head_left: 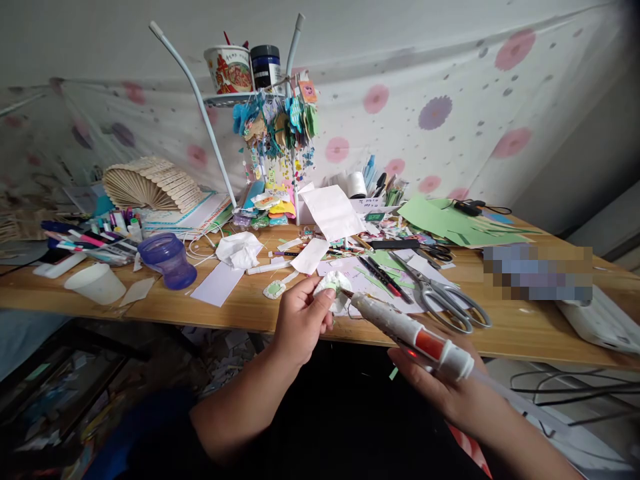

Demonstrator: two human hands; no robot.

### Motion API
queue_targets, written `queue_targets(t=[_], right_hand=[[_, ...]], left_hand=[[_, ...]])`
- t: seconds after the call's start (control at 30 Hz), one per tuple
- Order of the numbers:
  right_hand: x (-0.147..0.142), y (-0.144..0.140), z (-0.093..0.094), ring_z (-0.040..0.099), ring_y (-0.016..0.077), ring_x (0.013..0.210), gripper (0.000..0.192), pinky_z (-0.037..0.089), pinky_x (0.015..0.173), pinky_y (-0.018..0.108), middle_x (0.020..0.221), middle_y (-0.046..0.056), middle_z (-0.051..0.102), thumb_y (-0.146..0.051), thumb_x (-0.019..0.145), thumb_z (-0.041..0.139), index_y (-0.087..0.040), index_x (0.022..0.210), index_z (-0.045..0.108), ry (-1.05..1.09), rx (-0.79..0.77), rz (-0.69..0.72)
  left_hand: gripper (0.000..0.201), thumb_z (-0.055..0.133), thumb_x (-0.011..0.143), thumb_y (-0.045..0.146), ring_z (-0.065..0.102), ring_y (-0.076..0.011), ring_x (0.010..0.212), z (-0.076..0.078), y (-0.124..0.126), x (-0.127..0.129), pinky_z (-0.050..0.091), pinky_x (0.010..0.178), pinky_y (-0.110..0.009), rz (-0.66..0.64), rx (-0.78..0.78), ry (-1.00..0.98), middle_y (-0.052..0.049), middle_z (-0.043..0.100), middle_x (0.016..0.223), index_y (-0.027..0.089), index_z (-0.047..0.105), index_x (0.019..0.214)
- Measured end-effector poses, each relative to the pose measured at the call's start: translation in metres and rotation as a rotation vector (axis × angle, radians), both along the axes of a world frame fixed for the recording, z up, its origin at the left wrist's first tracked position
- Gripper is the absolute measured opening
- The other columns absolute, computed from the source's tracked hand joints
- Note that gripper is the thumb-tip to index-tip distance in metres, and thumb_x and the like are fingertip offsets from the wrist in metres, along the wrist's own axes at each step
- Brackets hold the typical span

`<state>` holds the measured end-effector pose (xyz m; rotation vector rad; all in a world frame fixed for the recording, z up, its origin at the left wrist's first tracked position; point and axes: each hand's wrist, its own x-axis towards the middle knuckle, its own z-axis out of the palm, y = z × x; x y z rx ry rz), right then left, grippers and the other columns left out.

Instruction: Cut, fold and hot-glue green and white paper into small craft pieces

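While left hand (301, 319) pinches paper (334, 279), right (434, 387) holds glue gun (395, 321).

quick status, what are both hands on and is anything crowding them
Left hand pinching small white and green piece. Right hand gripping glue gun, pointed at that piece. Pens and scissors lying close by.

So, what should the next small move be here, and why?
Probably squeeze a small dab of glue from the glue gun while keeping the white-and-green piece steady: the left hand pinches the piece, and the right hand holds the gun with its nozzle right at it, though whether they touch is unclear.
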<state>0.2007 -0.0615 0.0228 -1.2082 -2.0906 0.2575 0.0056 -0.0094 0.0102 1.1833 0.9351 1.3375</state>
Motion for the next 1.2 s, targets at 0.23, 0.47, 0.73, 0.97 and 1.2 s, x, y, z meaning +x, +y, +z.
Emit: queue_targets(t=[0.23,0.47,0.73,0.97,1.2], right_hand=[[0.002,0.000,-0.005,0.060,0.0173,0.059,0.013,0.048,0.052,0.028,0.066,0.001,0.063,-0.035,0.081,0.055,-0.025,0.074,0.061,0.082,-0.043,-0.033],[0.006,0.000,-0.011,0.064,0.0207,0.064,0.019,0.052,0.058,0.030,0.069,0.002,0.067,-0.041,0.081,0.057,-0.027,0.086,0.068,0.163,-0.105,-0.007],[0.006,0.000,-0.011,0.063,0.0189,0.060,0.018,0.053,0.057,0.027,0.068,0.003,0.067,-0.038,0.078,0.060,-0.022,0.081,0.066,0.321,-0.114,-0.053],[0.008,0.001,-0.018,0.063,0.0216,0.066,0.021,0.053,0.060,0.031,0.072,0.005,0.067,-0.041,0.074,0.063,-0.022,0.081,0.067,0.307,-0.115,-0.098],[0.014,-0.001,-0.025,0.064,0.0271,0.078,0.024,0.053,0.068,0.037,0.072,0.006,0.067,-0.042,0.072,0.066,-0.025,0.089,0.069,0.333,-0.173,-0.082]], left_hand=[[0.029,0.068,0.070,0.031,0.039,-0.0048,0.049,0.001,0.001,-0.003,0.039,0.048,-0.019,-0.150,0.034,-0.091,0.004,0.052,0.065,0.015,0.062,0.094],[0.018,0.063,0.077,0.032,0.048,-0.0076,0.055,-0.003,0.005,-0.005,0.039,0.053,-0.020,-0.059,0.120,0.013,0.003,0.051,0.061,0.014,0.060,0.075],[0.025,0.064,0.078,0.033,0.049,-0.0076,0.049,-0.007,0.007,-0.009,0.040,0.053,-0.021,-0.017,0.119,0.026,0.004,0.054,0.054,0.016,0.052,0.064],[0.028,0.060,0.081,0.034,0.049,-0.0075,0.050,-0.003,0.007,-0.008,0.039,0.054,-0.021,0.009,0.137,0.085,0.004,0.054,0.054,0.016,0.049,0.062],[0.028,0.058,0.082,0.036,0.048,-0.0095,0.054,-0.006,0.007,-0.011,0.038,0.055,-0.022,0.060,0.211,0.177,0.003,0.052,0.056,0.018,0.049,0.063]])
